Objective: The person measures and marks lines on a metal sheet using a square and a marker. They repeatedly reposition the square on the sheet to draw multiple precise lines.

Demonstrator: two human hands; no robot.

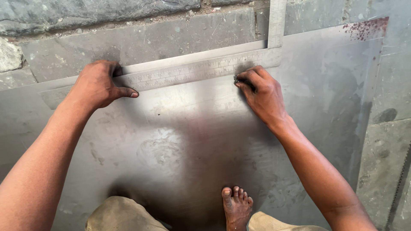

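A large grey metal sheet (180,141) lies flat on the floor. A steel L-shaped square (192,70) rests across its far part, one arm running left to right and the other going up at the right. My left hand (96,85) presses down on the left part of the square, thumb stretched along its near edge. My right hand (261,92) is closed on a small dark marking tool (236,79) whose tip touches the sheet at the square's near edge.
My bare foot (237,207) stands on the sheet's near part, between my knees in tan trousers (120,214). Rough stone slabs (128,38) lie beyond the sheet. More grey sheets (385,162) lie at the right, with a saw blade (400,184) at the right edge.
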